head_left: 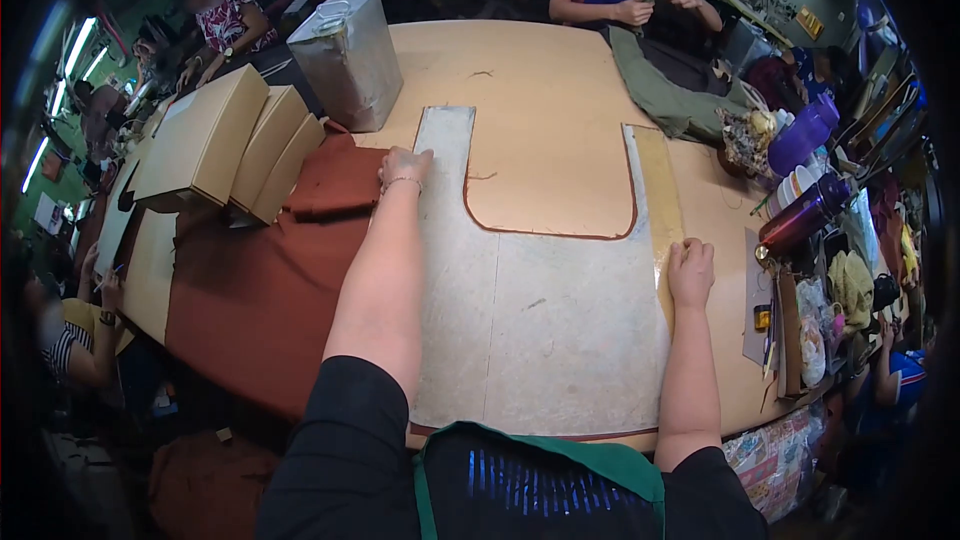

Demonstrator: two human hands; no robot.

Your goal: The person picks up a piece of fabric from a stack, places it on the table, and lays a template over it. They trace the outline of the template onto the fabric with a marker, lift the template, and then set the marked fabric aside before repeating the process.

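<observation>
A large grey U-shaped template lies flat on the table in front of me, with rust-brown cloth showing as a thin rim along its inner curve and bottom edge. A yellow strip runs down its right side. My left hand is closed at the outer edge of the template's left arm. My right hand has its fingers curled at the yellow-edged right side. Both seem to pinch the edge, though the fingertips are partly hidden. Left of the template lies folded rust-brown cloth, close to my left forearm.
Cardboard boxes and a metal tin stand at the left. At the right are a purple bottle, a dark red flask and small tools. Across the table, a person in an apron handles green cloth.
</observation>
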